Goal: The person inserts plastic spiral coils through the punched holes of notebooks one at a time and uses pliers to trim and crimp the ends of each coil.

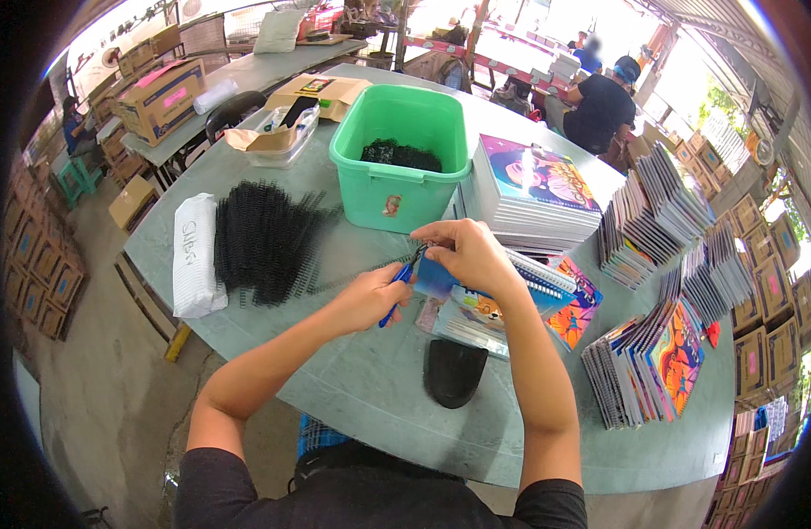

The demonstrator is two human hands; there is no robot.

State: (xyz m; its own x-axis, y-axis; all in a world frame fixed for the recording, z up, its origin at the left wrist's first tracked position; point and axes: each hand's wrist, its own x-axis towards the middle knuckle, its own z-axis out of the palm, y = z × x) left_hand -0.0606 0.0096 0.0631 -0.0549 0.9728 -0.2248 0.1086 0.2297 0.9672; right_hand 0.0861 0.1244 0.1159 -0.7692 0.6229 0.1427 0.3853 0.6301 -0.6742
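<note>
My left hand (376, 298) is closed around blue-handled pliers (394, 301), tilted with their dark tip up toward my right hand. A thin black spiral coil (357, 279) stretches leftward from beside the left fingers. Above the notebooks, my right hand (465, 254) has its fingertips pinched at the pliers' tip; what lies between them is too small to tell. Just beneath it are spiral-bound notebooks (478, 310) with colourful covers. A large heap of black spiral coils (269, 242) lies to the left, and more coils (401, 156) fill the bottom of a green bin (392, 201).
A white wrapped package (197, 256) borders the coil heap. Beside my right forearm lies a black rounded piece (456, 374). Tall notebook stacks (538, 198) and bound bundles (643, 361) occupy the table's right. Behind are an open carton (322, 95), a plastic tub (282, 141) and a seated person (599, 110).
</note>
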